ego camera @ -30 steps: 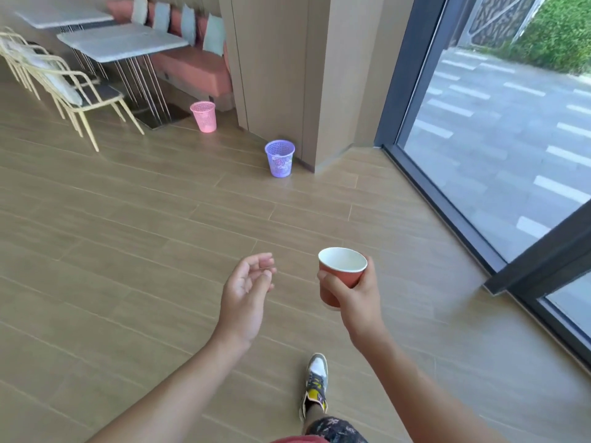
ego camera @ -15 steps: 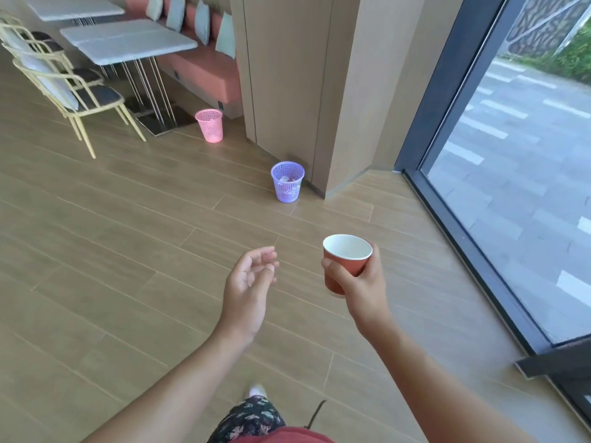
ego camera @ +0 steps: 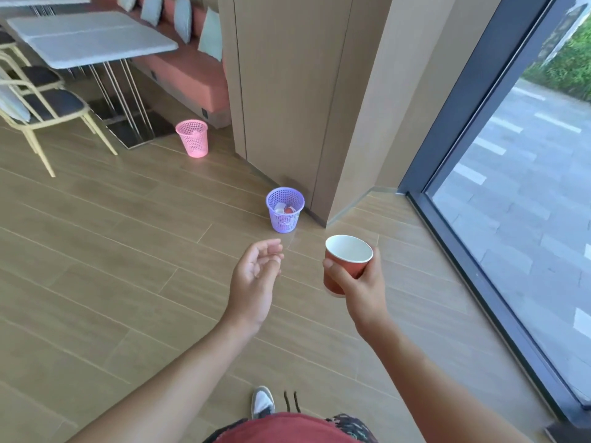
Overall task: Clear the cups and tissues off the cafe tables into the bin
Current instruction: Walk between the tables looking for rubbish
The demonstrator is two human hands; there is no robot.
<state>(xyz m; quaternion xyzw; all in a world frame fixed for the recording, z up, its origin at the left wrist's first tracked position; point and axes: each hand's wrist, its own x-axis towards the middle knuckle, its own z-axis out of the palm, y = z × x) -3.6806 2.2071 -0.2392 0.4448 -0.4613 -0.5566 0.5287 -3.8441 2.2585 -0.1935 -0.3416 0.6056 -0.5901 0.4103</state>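
My right hand point(ego camera: 363, 289) grips a red paper cup point(ego camera: 343, 265), upright, white inside and empty. My left hand point(ego camera: 256, 276) hangs beside it with loosely curled fingers and holds nothing. A purple mesh bin point(ego camera: 284, 210) stands on the wooden floor ahead of both hands, at the foot of a wooden pillar, with cups and white tissue inside. A pink mesh bin point(ego camera: 193, 137) stands farther back to the left, near the bench.
A grey cafe table point(ego camera: 92, 43) with a yellow-framed chair point(ego camera: 44, 113) stands at the back left, in front of an orange bench point(ego camera: 188, 75) with cushions. The wooden pillar point(ego camera: 287, 91) rises behind the purple bin. A glass wall point(ego camera: 511, 174) runs along the right.
The view has moved closer to the purple bin, which now looks larger and nearer my hands. Both hands keep the same pose, the right still holding the cup.
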